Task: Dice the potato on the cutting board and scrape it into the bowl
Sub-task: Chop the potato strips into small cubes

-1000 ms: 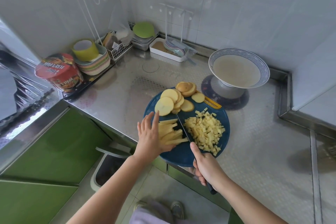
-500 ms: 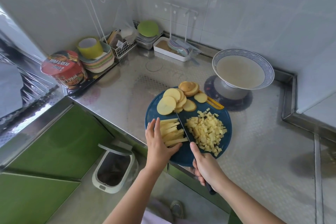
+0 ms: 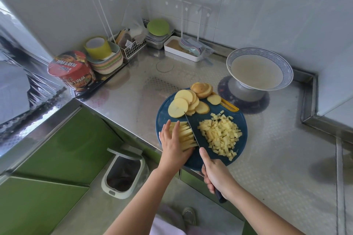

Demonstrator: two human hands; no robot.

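A round dark blue cutting board [image 3: 193, 160] lies at the counter's front edge. On it are a pile of diced potato [image 3: 221, 136] at the right, a row of potato strips [image 3: 186, 134] at the left, and round potato slices [image 3: 186, 104] at the back. My left hand [image 3: 172, 146] rests flat on the strips, fingers straight. My right hand [image 3: 214, 172] grips the dark handle of a knife [image 3: 192, 129], index finger along its spine. The blade runs along the strips' right ends. The white bowl [image 3: 288, 70] with a blue rim stands behind the board on the right.
At the back left stand an instant noodle cup [image 3: 71, 69], stacked plates [image 3: 108, 60], a wire basket [image 3: 131, 44] and a white tray [image 3: 183, 49]. A small bin [image 3: 124, 174] sits on the floor below the counter, beside green cabinet doors [image 3: 63, 150].
My left hand has slid forward and settled flat over the strips, gathering them. The knife has stayed against their right ends. The view has shifted slightly.
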